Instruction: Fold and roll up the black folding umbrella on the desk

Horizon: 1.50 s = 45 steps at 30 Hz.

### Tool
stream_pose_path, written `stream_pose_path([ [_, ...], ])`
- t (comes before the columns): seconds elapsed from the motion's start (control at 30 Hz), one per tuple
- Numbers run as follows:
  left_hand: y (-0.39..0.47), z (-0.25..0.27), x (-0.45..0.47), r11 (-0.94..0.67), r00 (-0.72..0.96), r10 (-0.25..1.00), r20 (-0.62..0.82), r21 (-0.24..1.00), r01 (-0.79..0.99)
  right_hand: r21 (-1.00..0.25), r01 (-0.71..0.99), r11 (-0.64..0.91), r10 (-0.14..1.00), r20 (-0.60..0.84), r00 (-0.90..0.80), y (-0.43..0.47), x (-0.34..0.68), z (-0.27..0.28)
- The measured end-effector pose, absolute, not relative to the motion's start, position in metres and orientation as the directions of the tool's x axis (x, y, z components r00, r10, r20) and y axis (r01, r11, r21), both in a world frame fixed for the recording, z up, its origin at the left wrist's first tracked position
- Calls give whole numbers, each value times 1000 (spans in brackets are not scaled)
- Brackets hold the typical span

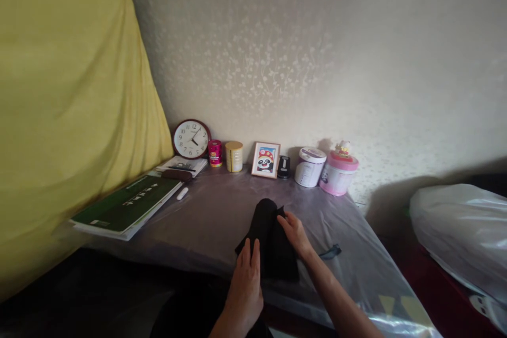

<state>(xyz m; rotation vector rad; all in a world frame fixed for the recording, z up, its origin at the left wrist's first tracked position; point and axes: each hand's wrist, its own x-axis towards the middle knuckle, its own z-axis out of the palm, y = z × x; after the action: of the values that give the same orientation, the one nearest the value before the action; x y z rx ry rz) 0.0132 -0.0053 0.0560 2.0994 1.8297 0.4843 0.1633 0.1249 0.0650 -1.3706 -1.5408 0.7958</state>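
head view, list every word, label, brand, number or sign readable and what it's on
Clock: "2" through "12" around the dial; other lettering too small to read.
Green book: white characters, too blurred to read.
Pink can, yellow tin, white tub, pink tub: markings too small or blurred.
Picture: marks too small.
Black item: none visible.

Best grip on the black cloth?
Probably the pointed far corner of the black cloth, pinched from the right: it juts out beside the rounded fold, and the right hand is at it. The left hand partly covers the near-left edge.
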Motion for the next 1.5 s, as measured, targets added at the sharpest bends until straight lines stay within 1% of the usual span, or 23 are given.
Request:
stream_pose_path([
  [0.1,-5,54,13,-136,124,991,56,448,884,-909,375,181,980,201,14,128,145,72],
  [0.23,-4,52,11,-169,143,986,91,430,887,-879,445,173,978,207,29,134,126,73],
  [0.4,-2,52,7,-171,133,984,116,445,879,-848,508,152,986,169,-13,137,115,70],
  [0.5,-1,48,5,-164,128,986,109,464,870,-838,521,161,987,139,-81,137,111,70],
  [0.63,-2,38,0,-139,100,989,105,497,857,-851,489,192,970,90,-225,135,108,72],
  [0.73,-8,39,-4,-151,84,985,150,519,841,-856,465,227,948,84,-308,131,107,75],
  [0.8,-12,47,-4,-166,60,973,224,489,856,-843,472,257,936,94,-340,129,106,78],
  [0.87,-14,58,-1,-150,17,953,301,424,893,-814,498,299,923,115,-367,126,105,82],
  [0.93,-13,66,4,-178,41,936,349,370,912,-769,534,353,912,153,-381,123,104,87],
  [0.97,-11,67,6,-196,66,935,348,353,915,-746,550,375,907,172,-385,121,104,89],
  [1.03,-8,66,9,-207,108,952,287,342,917,-724,558,405,897,196,-397,116,104,92],
  [1.13,-3,57,9,-165,122,983,139,359,919,-709,533,462,867,235,-439,107,106,92],
  [1.2,-2,52,8,-151,128,988,85,381,912,-651,526,547,827,322,-461,101,110,89],
  [1.27,-1,50,7,-151,138,989,62,406,901,-567,511,646,760,421,-495,99,116,84],
  [1.33,-1,50,8,-132,131,991,32,421,897,-497,481,722,690,481,-540,104,121,77],
  [1.4,-1,53,9,-104,122,992,-17,421,901,-454,472,756,654,496,-570,114,125,70],
  [1.5,-1,58,9,-75,116,991,-70,426,902,-423,518,743,669,480,-567,137,127,62],
])
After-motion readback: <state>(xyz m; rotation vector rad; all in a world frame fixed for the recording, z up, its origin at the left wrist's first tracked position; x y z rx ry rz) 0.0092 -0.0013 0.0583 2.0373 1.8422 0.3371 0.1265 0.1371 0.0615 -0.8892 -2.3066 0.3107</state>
